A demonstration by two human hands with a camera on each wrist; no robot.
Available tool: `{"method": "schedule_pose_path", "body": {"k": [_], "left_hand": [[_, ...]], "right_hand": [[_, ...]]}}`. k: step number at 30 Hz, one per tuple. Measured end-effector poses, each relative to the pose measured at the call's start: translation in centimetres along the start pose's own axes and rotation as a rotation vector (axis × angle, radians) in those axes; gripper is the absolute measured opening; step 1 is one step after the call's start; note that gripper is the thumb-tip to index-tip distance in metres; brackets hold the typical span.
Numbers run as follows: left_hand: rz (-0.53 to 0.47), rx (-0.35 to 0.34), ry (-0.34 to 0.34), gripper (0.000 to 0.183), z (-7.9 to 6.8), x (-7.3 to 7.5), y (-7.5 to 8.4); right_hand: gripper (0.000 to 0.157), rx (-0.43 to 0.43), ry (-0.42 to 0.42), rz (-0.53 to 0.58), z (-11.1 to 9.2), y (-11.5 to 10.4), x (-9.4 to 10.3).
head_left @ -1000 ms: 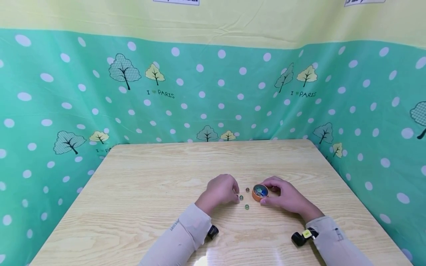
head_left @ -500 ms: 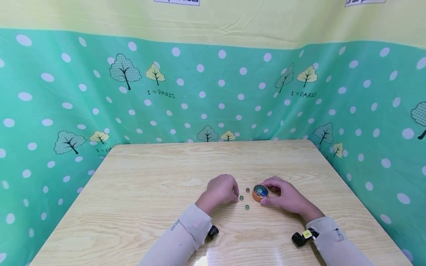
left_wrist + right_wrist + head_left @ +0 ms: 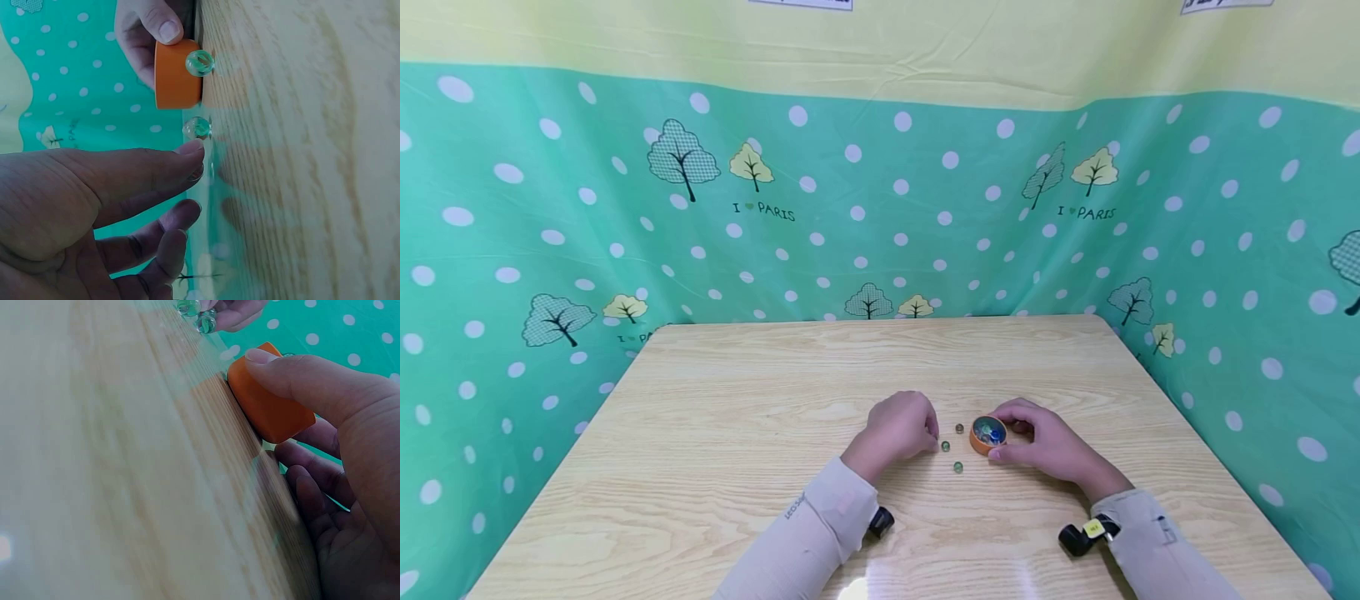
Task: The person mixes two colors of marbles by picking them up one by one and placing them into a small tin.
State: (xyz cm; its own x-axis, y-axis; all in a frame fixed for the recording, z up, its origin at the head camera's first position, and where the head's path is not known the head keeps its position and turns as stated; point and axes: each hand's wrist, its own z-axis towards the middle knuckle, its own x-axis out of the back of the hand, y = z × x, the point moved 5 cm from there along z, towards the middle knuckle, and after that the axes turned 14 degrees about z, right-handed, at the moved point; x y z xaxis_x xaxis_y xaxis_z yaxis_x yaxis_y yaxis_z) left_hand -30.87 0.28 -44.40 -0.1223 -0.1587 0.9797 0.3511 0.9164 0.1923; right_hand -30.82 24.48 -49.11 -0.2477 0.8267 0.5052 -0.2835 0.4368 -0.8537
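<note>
1. At the near edge of the wood-grained counter [image 3: 760, 400], pale sleeves [image 3: 808, 533] are seen, one entered from about seven o'clock and the other from about five; a black wrist camera [image 3: 882, 522] is worn at each cuff.

2. With the orange container [image 3: 177, 84] taken as the centre of the dial and twelve set at the far edge, the nearest green marble [image 3: 958, 467] is found between seven and eight o'clock, apart from the container.

3. Toward half past eight, a second green marble [image 3: 945, 447] is placed just beside the fingertips of the left hand [image 3: 901, 427]; whether it is touched cannot be told.

4. At nine o'clock, the left hand is held low over the counter, its thumb and forefinger brought together and its other fingers bent; whether anything is pinched between the tips cannot be told.

5. At the centre, the orange container is rested on the counter, and blue and green glassy pieces [image 3: 996, 435] are held inside it.

6. From three o'clock, the container is gripped by the right hand [image 3: 1043, 439], the thumb laid on the near side and fingers on the far side.

7. Between nine and ten o'clock, a brownish marble [image 3: 959, 428] is left apart from both hands.

8. Beyond the far edge, toward twelve, a green dotted cloth [image 3: 880, 225] is hung, printed with trees and "PARIS".
</note>
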Motion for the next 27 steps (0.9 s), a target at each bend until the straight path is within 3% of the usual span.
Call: {"method": "schedule_pose_path", "body": {"k": [27], "left_hand": [[-0.017,-0.014,0.039,0.011,-0.1,1.2,0.8]], "right_hand": [[0.051,-0.001,-0.006,0.009,0.1,0.2,0.1]]}}
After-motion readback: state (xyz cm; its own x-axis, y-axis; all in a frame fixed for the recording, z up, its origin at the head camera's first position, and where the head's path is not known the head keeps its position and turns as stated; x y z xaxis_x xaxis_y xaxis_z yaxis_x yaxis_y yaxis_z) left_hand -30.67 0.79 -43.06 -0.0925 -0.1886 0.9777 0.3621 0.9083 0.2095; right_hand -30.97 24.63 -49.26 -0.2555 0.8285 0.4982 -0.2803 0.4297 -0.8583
